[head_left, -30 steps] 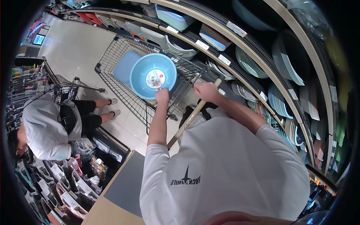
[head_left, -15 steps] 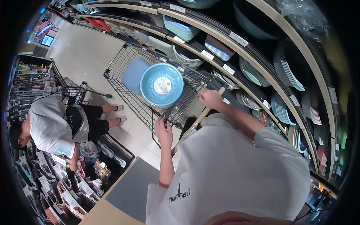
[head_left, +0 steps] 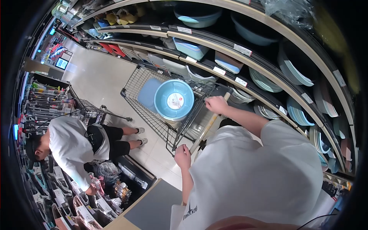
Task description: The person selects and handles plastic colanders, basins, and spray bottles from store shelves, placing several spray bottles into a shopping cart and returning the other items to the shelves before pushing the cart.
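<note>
A wire shopping cart (head_left: pixel 135 93) stands before me, with a pale wooden-looking handle bar (head_left: pixel 210 124). In its basket sits a round light-blue plastic basin (head_left: pixel 163 93) with a round label (head_left: pixel 175 101) on its bottom. Beside it lies a smooth blue-grey plastic piece (head_left: pixel 148 94), partly hidden by the basin. My right hand (head_left: pixel 216 104) is closed over the cart's rear by the upper end of the bar. My left hand (head_left: pixel 183 157) is curled into a fist near the bar's lower end and the cart's rear corner; whether anything is inside it is hidden.
Shelves (head_left: pixel 207 61) with stacked basins and stools curve along the right. To the left, a person in a white shirt (head_left: pixel 71 142) reaches among hanging packaged goods (head_left: pixel 82 211), near another cart (head_left: pixel 94 115). A grey-topped counter (head_left: pixel 153 207) stands close at lower left. Tiled floor (head_left: pixel 97 76) stretches ahead.
The whole view has swung, so the cart and aisle sit farther right and lower. My left hand has moved back from the cart's frame, and its fingers have curled in. The other person's arm reaches lower.
</note>
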A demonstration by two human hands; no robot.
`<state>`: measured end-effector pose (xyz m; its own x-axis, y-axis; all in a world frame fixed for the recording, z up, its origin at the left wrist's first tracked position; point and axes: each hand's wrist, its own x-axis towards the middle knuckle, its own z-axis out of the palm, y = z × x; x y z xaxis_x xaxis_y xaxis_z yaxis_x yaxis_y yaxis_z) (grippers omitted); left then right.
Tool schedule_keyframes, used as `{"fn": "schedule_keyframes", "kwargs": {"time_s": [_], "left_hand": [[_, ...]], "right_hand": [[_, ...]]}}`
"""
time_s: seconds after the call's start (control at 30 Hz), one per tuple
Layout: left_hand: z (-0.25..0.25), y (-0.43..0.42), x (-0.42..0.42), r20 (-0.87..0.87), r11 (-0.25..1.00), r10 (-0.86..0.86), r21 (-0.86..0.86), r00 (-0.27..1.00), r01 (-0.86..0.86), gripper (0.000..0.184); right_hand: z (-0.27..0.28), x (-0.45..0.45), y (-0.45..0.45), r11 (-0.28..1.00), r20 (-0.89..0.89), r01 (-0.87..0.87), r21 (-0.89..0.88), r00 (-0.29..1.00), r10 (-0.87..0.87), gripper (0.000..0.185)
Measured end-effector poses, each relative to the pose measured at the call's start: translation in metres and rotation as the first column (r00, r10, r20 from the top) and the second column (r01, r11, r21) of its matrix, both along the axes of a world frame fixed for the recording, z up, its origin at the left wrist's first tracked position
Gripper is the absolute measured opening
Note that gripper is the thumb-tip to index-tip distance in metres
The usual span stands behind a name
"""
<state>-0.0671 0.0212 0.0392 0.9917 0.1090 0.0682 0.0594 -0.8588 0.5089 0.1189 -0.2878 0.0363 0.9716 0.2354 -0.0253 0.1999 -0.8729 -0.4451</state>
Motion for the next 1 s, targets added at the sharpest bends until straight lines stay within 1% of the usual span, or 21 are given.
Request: {"fn": "schedule_keyframes", "kwargs": {"time_s": [0.07, 0.13, 0.17, 0.2, 0.23, 0.27, 0.3, 0.33, 0.4, 0.47, 0.53, 0.6, 0.67, 0.7, 0.73, 0.8, 0.83, 0.87, 0.93, 0.97, 1.0], "left_hand": [[-0.002, 0.006, 0.015, 0.009, 1.0, -0.006, 0.007, 1.0, 0.006, 0.018], [-0.01, 0.007, 0.03, 0.057, 0.998, -0.057, -0.023, 0.997, 0.059, 0.018], [-0.002, 0.0, 0.039, -0.04, 0.995, -0.089, -0.042, 0.995, 0.088, 0.023], [0.001, -0.008, 0.047, -0.035, 0.995, -0.09, -0.039, 0.995, 0.088, 0.023], [0.003, -0.018, 0.055, -0.11, 0.993, -0.114, -0.01, 0.987, 0.113, 0.025], [0.004, -0.026, 0.065, -0.186, 0.99, -0.134, 0.018, 0.973, 0.14, 0.028], [0.001, -0.031, 0.075, -0.202, 0.987, -0.149, 0.02, 0.968, 0.156, 0.031], [-0.001, -0.033, 0.085, -0.202, 0.988, -0.146, 0.022, 0.968, 0.154, 0.031], [-0.008, -0.037, 0.104, -0.182, 0.981, -0.103, 0.142, 0.978, 0.129, 0.033], [-0.018, -0.041, 0.121, -0.151, 0.983, -0.065, 0.159, 0.986, 0.09, 0.037], [-0.021, -0.044, 0.135, -0.122, 0.982, -0.023, 0.183, 0.992, 0.045, 0.041], [-0.018, -0.046, 0.15, -0.229, 0.97, 0.098, 0.238, 0.968, -0.042, 0.05], [-0.012, -0.049, 0.163, -0.235, 0.968, 0.127, 0.243, 0.964, -0.068, 0.052], [-0.01, -0.049, 0.167, -0.246, 0.967, 0.146, 0.242, 0.958, -0.085, 0.054], [-0.011, -0.049, 0.171, -0.251, 0.965, 0.156, 0.244, 0.955, -0.093, 0.054], [-0.017, -0.045, 0.182, -0.225, 0.961, 0.168, 0.253, 0.96, -0.109, 0.053], [-0.019, -0.043, 0.185, -0.228, 0.96, 0.174, 0.256, 0.958, -0.113, 0.053], [-0.019, -0.043, 0.19, -0.232, 0.958, 0.178, 0.264, 0.956, -0.115, 0.052], [-0.02, -0.041, 0.201, -0.242, 0.956, 0.186, 0.269, 0.952, -0.118, 0.052], [-0.019, -0.041, 0.206, -0.231, 0.955, 0.19, 0.268, 0.954, -0.125, 0.052], [-0.019, -0.04, 0.207, -0.223, 0.955, 0.195, 0.267, 0.955, -0.133, 0.052]], "right_hand": [[-0.003, 0.012, 0.007, 1.0, -0.003, -0.012, 0.022, 1.0, 0.012, 0.02], [-0.005, 0.024, 0.012, 0.998, 0.007, -0.033, 0.059, 0.999, 0.033, 0.02], [-0.007, 0.032, 0.014, 0.994, 0.017, -0.058, 0.09, 0.998, 0.056, 0.02], [-0.007, 0.041, 0.013, 0.994, 0.023, -0.058, 0.092, 0.998, 0.056, 0.02], [-0.008, 0.051, 0.012, 0.962, 0.019, -0.065, 0.265, 0.998, 0.062, 0.02], [-0.008, 0.063, 0.01, 0.9, 0.015, -0.069, 0.429, 0.997, 0.069, 0.02], [0.002, 0.076, 0.004, 0.849, -0.038, 0.003, 0.529, 0.999, 0.02, 0.019], [0.013, 0.091, -0.002, 0.802, -0.079, 0.078, 0.592, 0.996, -0.039, 0.018], [0.061, 0.116, -0.022, 0.716, -0.035, 0.138, 0.685, 0.987, -0.156, 0.017], [0.09, 0.154, -0.056, 0.714, 0.104, 0.096, 0.694, 0.967, -0.231, 0.017], [0.134, 0.186, -0.089, 0.745, 0.236, 0.108, 0.659, 0.91, -0.34, 0.017], [0.176, 0.218, -0.118, 0.82, 0.45, 0.071, 0.568, 0.807, -0.382, 0.021], [0.201, 0.249, -0.142, 0.891, 0.476, 0.158, 0.427, 0.798, -0.369, 0.029], [0.214, 0.263, -0.149, 0.894, 0.232, 0.342, 0.29, 0.881, -0.413, 0.041], [0.197, 0.291, -0.164, 0.955, 0.469, 0.176, 0.241, 0.84, -0.273, 0.049], [0.19, 0.323, -0.171, 0.972, 0.454, 0.225, 0.062, 0.861, -0.229, 0.058], [0.18, 0.338, -0.173, 0.973, 0.397, 0.229, 0.038, 0.89, -0.225, 0.061], [0.176, 0.35, -0.172, 0.978, 0.365, 0.205, 0.044, 0.908, -0.207, 0.056], [0.171, 0.366, -0.181, 0.985, 0.41, 0.167, 0.038, 0.897, -0.168, 0.046], [0.163, 0.376, -0.181, 0.988, 0.545, 0.156, 0.017, 0.826, -0.14, 0.037], [0.156, 0.385, -0.188, 0.989, 0.537, 0.146, 0.012, 0.833, -0.13, 0.037]]}}
